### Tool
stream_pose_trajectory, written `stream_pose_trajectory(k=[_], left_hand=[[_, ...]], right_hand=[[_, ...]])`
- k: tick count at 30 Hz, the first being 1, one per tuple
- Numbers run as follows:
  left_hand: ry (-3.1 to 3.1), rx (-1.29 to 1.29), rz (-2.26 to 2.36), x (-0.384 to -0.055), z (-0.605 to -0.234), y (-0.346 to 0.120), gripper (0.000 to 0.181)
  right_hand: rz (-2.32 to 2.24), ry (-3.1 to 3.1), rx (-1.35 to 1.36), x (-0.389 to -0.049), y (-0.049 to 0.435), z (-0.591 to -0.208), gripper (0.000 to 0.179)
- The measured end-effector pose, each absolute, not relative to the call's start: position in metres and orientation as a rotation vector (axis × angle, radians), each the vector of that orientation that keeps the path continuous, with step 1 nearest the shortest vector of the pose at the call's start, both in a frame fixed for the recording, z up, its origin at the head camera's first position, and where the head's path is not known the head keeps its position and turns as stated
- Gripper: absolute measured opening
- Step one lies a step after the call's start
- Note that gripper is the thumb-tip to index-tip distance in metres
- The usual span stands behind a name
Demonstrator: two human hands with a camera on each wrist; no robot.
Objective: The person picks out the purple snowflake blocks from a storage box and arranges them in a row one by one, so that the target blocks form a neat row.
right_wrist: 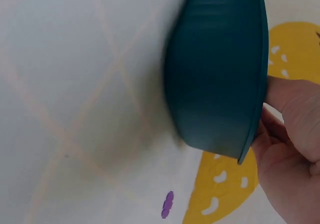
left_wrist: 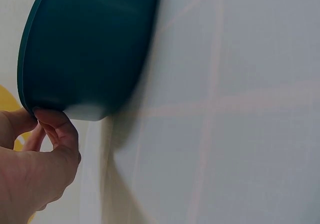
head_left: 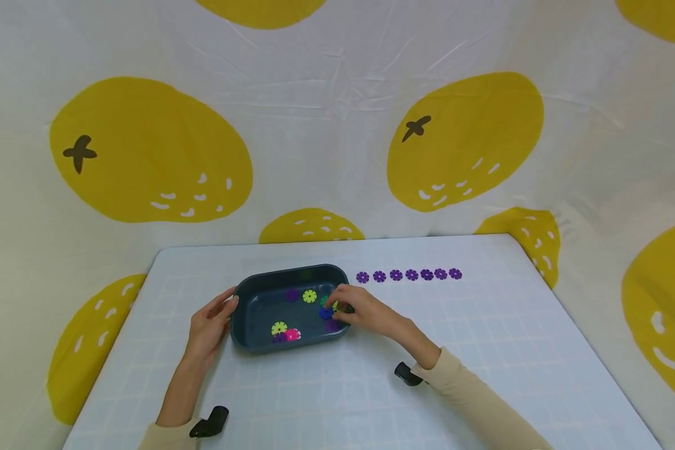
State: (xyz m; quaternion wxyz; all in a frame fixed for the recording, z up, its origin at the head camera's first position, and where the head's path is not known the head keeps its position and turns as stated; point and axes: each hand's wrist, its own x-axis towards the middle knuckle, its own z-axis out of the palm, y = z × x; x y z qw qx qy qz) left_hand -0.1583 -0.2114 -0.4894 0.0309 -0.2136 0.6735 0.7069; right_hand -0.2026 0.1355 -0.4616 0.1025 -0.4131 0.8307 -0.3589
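Observation:
A dark teal tray (head_left: 259, 344) with rounded corners stands on the table, several flower-shaped notched discs lying inside. My left hand (head_left: 207, 328) pinches its left rim between thumb and fingers; the left wrist view shows this hand (left_wrist: 45, 159) at the rim. Over the tray's right end, my right hand (head_left: 365, 310) reaches in with bent fingers around a blue disc (head_left: 326, 314). From the right wrist, the tray wall hides the fingertips of that hand (right_wrist: 295, 144), so a grip on the disc cannot be made out. Yellow discs (head_left: 309, 296) and a pink disc (head_left: 293, 335) lie apart from it.
Behind and right of the tray, several purple discs (head_left: 412, 275) form a straight row on the white table (head_left: 427, 325). A white cloth (head_left: 326, 125) with yellow fruit prints hangs behind the table. Black wrist mounts (head_left: 210, 422) show at both sleeves.

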Motion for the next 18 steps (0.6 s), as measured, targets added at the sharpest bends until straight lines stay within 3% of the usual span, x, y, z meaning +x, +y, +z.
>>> stream_pose_trajectory(k=[18], left_hand=[[2.101, -0.654, 2.213, -0.158, -0.49, -0.209, 0.059]], right_hand=[[-0.297, 2.444, -1.026, -0.209, 0.097, -0.439, 0.029]])
